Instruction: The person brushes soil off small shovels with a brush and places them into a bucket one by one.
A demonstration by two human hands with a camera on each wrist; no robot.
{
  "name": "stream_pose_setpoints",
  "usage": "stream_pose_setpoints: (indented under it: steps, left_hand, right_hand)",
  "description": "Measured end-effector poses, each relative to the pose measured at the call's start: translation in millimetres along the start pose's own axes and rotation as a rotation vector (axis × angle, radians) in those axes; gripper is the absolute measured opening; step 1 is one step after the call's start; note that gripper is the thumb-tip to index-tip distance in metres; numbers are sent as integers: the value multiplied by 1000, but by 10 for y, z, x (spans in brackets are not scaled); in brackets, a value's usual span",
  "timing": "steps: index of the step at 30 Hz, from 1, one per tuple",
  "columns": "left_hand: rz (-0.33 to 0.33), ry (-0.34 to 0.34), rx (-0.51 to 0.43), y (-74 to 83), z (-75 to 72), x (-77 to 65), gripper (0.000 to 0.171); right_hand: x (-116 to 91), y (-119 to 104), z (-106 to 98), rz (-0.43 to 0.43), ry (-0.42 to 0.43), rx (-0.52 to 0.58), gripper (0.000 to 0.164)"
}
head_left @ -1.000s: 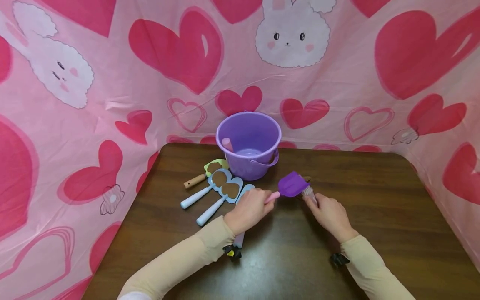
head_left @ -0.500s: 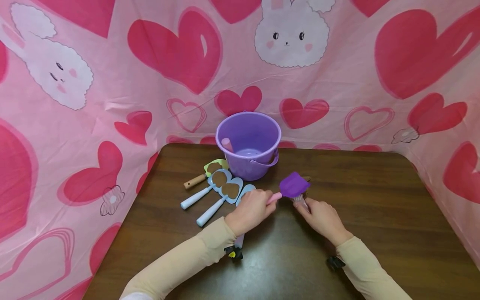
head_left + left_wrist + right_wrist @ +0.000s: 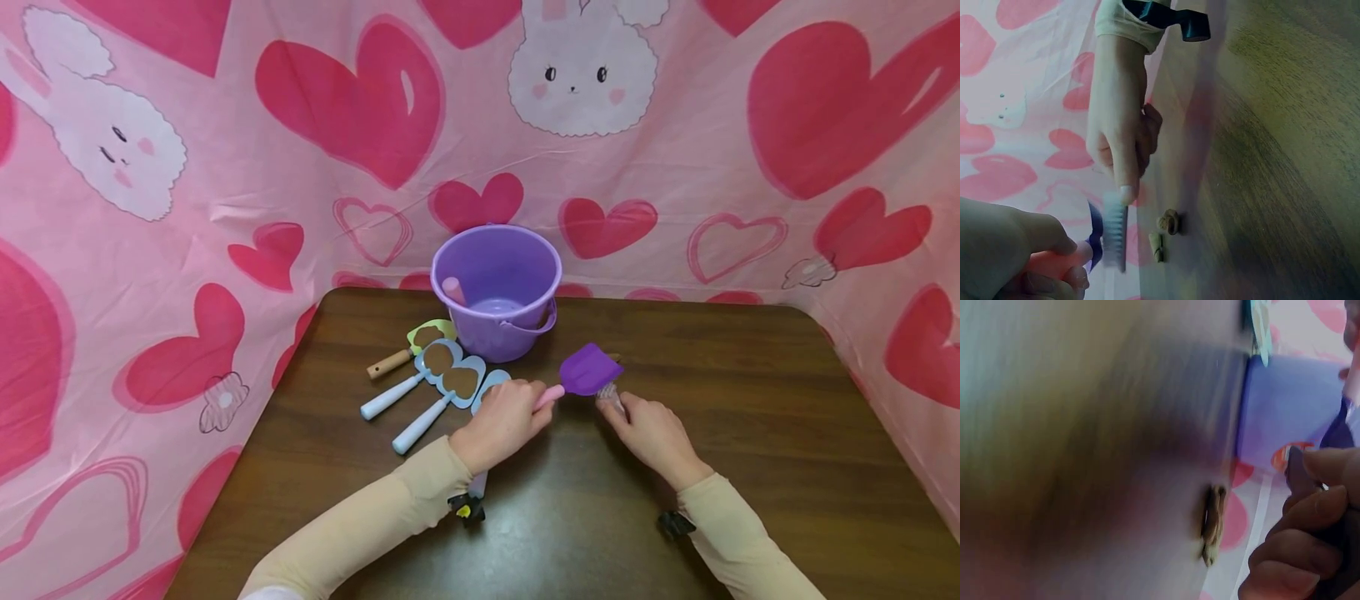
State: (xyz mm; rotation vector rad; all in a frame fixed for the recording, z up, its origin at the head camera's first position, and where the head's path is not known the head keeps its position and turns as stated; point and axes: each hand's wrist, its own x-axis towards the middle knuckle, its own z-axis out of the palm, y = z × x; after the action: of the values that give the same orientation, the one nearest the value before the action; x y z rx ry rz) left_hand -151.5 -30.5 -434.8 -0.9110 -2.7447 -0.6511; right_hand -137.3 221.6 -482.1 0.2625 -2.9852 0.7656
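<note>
The left hand [image 3: 501,423] is curled round the pink handle of a purple shovel [image 3: 588,369]; the right hand [image 3: 663,442] pinches a brush [image 3: 1114,234] by the blade's right edge, touching or not I can't tell. Small brown pieces [image 3: 1170,222] lie on the table [image 3: 765,425] near the blade. Farther left stands a purple bucket [image 3: 493,336], blue tools [image 3: 422,422] nearer.
</note>
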Motion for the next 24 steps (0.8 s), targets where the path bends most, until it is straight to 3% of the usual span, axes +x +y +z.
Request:
stream_pose_setpoints:
  steps: [5,16,24]
  left_hand:
    - [4,16,17,13,15,5,28]
    - [-17,-42,-18,3,23,-12,30]
    - [-10,-14,19,-11,40,-27,29]
  right_hand:
    - [-25,-88,52,-27,-31,34,40]
    - [9,39,-89,38,39,-11,39]
    - [11,0,23,-3,-1,-4,39]
